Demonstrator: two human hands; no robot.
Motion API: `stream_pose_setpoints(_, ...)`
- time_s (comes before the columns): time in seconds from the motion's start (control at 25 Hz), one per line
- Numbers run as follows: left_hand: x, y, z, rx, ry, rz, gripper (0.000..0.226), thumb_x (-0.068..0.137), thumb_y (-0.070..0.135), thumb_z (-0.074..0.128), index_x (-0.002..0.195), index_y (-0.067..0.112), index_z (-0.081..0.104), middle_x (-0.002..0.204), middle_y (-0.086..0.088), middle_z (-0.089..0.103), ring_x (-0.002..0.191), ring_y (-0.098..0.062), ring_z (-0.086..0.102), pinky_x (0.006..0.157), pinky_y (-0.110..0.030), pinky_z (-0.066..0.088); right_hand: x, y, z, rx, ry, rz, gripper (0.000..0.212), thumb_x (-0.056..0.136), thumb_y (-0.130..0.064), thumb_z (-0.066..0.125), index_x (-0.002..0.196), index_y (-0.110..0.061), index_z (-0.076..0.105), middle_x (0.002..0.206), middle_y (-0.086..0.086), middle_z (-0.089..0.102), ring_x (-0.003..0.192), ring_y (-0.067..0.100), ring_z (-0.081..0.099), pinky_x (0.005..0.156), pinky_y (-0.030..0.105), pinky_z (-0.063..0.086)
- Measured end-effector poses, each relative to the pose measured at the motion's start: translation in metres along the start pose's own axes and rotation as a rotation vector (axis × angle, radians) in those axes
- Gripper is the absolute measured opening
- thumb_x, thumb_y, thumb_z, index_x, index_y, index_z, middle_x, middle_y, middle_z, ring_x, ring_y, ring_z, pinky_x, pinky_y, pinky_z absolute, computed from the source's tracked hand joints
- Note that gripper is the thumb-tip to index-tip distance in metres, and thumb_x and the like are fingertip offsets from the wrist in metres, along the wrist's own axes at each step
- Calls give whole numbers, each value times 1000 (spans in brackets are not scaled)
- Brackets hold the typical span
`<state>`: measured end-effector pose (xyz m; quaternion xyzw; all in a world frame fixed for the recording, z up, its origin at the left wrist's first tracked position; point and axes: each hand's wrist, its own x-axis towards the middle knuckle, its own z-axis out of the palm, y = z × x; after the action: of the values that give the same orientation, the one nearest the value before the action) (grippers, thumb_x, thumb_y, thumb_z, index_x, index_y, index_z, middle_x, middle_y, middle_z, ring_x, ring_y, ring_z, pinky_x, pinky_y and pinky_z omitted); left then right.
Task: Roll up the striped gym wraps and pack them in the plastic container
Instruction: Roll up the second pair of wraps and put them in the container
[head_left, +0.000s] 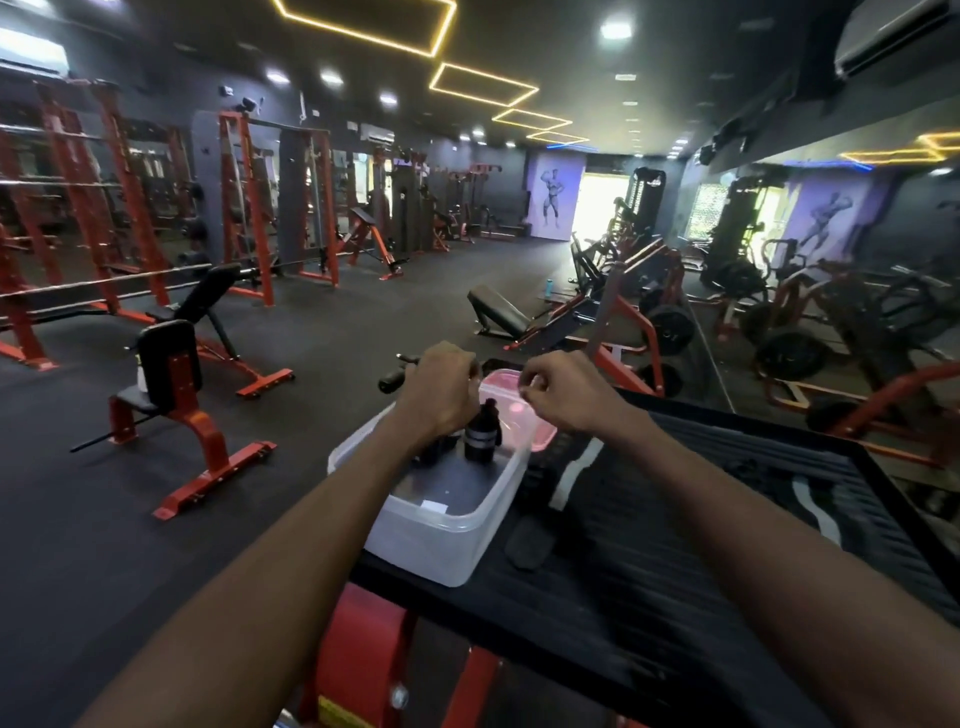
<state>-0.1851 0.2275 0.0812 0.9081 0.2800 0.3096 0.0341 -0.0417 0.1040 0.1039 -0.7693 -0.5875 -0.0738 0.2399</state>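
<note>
My left hand (441, 389) holds a rolled wrap (482, 434) over the container (441, 530) at the tabletop's left edge — right hand (558, 392) curled, grip unclear — I'd seat it snug.

I see both bare forearms stretched forward, side by side. My left hand (440, 388) is curled knuckles-up, fingers bent downward. My right hand (558, 391) sits level with it, a gap between them, fingertips pinched loosely together.

Counted items: one clear plastic container (441, 525), one pink lid (519, 410), two rolled wraps (480, 434) inside, two hands (441, 395).
</note>
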Motion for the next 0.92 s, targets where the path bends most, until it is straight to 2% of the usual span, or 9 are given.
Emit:
stream_pose_setpoints(0.16, 13, 51, 15, -55, -75, 149, 22, 87, 24, 53, 94, 17, 72, 102, -10, 73, 99, -34, 65, 87, -46, 51, -40, 71, -33, -185, -4, 304, 19, 86, -33, 62, 93, -21, 75, 97, 7, 67, 93, 24, 63, 86, 39, 55)
stream_pose_setpoints(0.32, 14, 95, 37, -103, -163, 221, 22, 88, 22, 51, 92, 17, 72, 98, -9, 73, 93, -31, 65, 79, -40, 52, -74, 132, -47, -367, -262, 596, 40, 73, -44, 62, 108, -25, 62, 120, 12, 61, 110, 36, 59, 94, 48, 52)
stream_pose_setpoints(0.44, 12, 113, 54, -101, -249, 236, 22, 85, 20, 50, 90, 17, 71, 100, -10, 72, 96, -33, 64, 82, -45, 53, -88, 154, -39, -439, -405, 695, 59, 75, -50, 64, 129, -30, 54, 139, 11, 48, 128, 41, 48, 105, 54, 41)
stream_pose_setpoints(0.52, 9, 120, 62, -103, -300, 244, 22, 84, 19, 49, 88, 17, 70, 99, -10, 71, 96, -34, 63, 84, -48, 53, -96, 166, -31, -456, -442, 738, 56, 79, -49, 64, 130, -29, 50, 142, 11, 42, 130, 43, 46, 104, 55, 40)
stream_pose_setpoints(0.6, 6, 124, 68, -100, -325, 259, 21, 85, 18, 49, 88, 16, 70, 99, -11, 71, 95, -34, 63, 84, -48, 53, -101, 178, -23, -412, -473, 737, 46, 83, -40, 63, 124, -23, 50, 137, 13, 42, 122, 40, 52, 101, 49, 47)
stream_pose_setpoints(0.68, 5, 123, 71, -109, -343, 256, 21, 84, 18, 49, 87, 17, 69, 100, -10, 71, 95, -34, 63, 86, -49, 53, -103, 183, -18, -374, -438, 696, 34, 86, -29, 62, 117, -18, 54, 131, 16, 45, 112, 37, 57, 93, 44, 52)
stream_pose_setpoints(0.8, 6, 115, 75, -123, -350, 237, 21, 84, 19, 49, 87, 17, 70, 97, -9, 71, 94, -32, 63, 86, -50, 53, -99, 175, -20, -343, -285, 623, 20, 85, -24, 65, 103, -16, 61, 117, 15, 60, 102, 33, 62, 83, 40, 54)
stream_pose_setpoints(0.92, 12, 100, 74, -203, -321, 201, 22, 86, 15, 51, 91, 14, 73, 96, -9, 73, 91, -29, 66, 83, -44, 56, -82, 151, -29, -137, -116, 606, 11, 81, -21, 70, 90, -16, 68, 98, 10, 71, 87, 25, 65, 73, 31, 51)
